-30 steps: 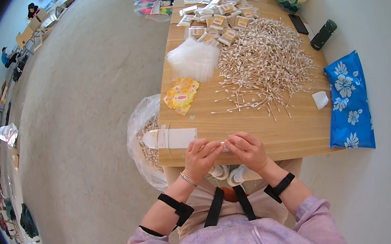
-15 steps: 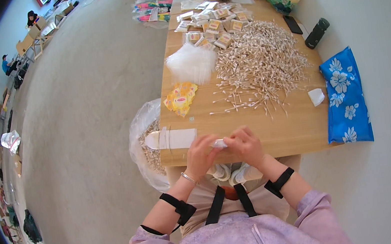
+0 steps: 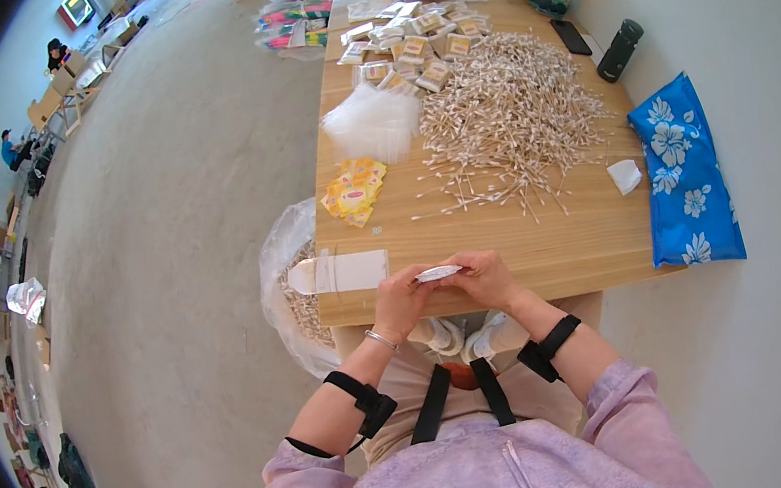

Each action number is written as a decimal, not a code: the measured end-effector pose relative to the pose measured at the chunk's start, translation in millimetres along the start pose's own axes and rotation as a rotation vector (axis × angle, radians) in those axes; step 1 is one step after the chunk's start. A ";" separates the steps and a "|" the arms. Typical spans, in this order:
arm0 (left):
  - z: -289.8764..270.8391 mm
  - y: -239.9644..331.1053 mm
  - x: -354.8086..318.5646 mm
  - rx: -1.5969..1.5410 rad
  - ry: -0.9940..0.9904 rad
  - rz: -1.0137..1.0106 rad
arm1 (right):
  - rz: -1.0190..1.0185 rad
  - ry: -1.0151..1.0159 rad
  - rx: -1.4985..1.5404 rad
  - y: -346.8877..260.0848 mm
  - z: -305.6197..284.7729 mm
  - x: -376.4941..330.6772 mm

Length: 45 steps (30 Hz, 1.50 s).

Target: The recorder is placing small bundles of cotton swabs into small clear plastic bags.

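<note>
At the table's near edge, my left hand [image 3: 401,301] and my right hand [image 3: 483,281] hold a small white packet [image 3: 439,273] between them, one at each end. Fingers of both hands are closed on it, and what it contains is hidden. Beside my left hand lies a white card strip [image 3: 366,270] with bands round it. Farther up are yellow printed cards [image 3: 356,193], a stack of clear plastic bags [image 3: 375,125] and a large heap of loose cotton swabs [image 3: 513,115]. Filled swab packets [image 3: 434,74] are piled behind them.
A blue flowered cushion [image 3: 686,174] lies along the right edge, near a crumpled white tissue [image 3: 625,176]. A dark bottle [image 3: 620,50] and a phone [image 3: 570,37] are by the wall. Left of the table stands a clear bag of swabs [image 3: 305,312]. Two people sit far off at left.
The white packet has turned more level and shows longer between my hands. My right hand has lowered slightly, and its fingers have settled on the packet. The whole view has shifted a little.
</note>
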<state>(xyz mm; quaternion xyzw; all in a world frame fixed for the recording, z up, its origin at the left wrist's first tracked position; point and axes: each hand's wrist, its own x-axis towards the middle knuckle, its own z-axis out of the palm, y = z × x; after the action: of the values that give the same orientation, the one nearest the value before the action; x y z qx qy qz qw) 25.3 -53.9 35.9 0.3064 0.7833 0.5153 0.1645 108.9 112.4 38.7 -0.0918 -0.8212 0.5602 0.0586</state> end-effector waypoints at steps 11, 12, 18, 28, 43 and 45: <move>-12.3 -0.1 3.4 -0.199 -0.004 0.006 | -0.211 0.123 -0.023 -4.6 -1.0 -0.8; -12.7 -0.5 3.3 -0.134 0.015 0.030 | -0.241 0.135 -0.088 -4.0 -1.9 -1.2; -17.4 4.5 4.2 0.049 0.081 0.348 | -0.377 0.136 -0.238 -3.8 -7.0 -1.8; -21.5 13.1 4.1 0.375 0.112 0.605 | -0.587 0.222 -0.476 -11.0 -5.5 -1.1; -15.8 19.0 2.3 0.471 0.184 0.657 | -0.687 0.304 -0.769 -26.0 -5.4 -7.8; -16.1 17.5 -0.5 0.546 0.173 0.695 | -0.715 0.314 -0.806 -25.6 -3.9 -8.9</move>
<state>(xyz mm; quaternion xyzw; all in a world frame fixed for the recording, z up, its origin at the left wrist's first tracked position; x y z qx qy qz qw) 21.9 -60.7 58.4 0.5394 0.7520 0.3380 -0.1714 116.2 104.9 64.0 0.0947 -0.9318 0.1271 0.3265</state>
